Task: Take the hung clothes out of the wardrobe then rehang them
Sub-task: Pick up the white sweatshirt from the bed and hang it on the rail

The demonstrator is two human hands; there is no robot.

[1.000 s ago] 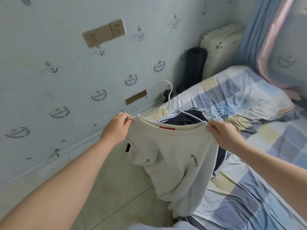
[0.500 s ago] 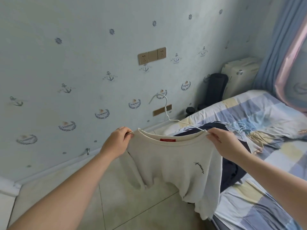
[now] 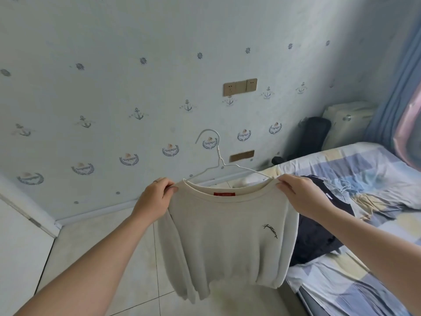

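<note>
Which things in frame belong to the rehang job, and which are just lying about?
Job: sweater, held at both shoulders by left hand and right hand; hanger inside its neck; dark clothes on the bed, probably next.
Lying about: sockets, suitcase, black item, curtain.

Pale wallpaper (image 3: pixel 114 42) printed with small anchors, ship's wheels and laurel crests covers the wall beside the bed (image 3: pixel 364 281), which wears a blue, grey and yellow checked sheet. Above the bed on that wall sits a beige socket panel (image 3: pixel 240 87), with a brown plate (image 3: pixel 241 155) lower, nearer the bed. A cream suitcase (image 3: pixel 346 124) and a black roll (image 3: pixel 315 135) stand at the bed's far end. A blue curtain (image 3: pixel 396 87) hangs beyond the bed. Pale floor tiles (image 3: pixel 102 258) lie beside the bed, edged by white skirting (image 3: pixel 95 214)
</note>
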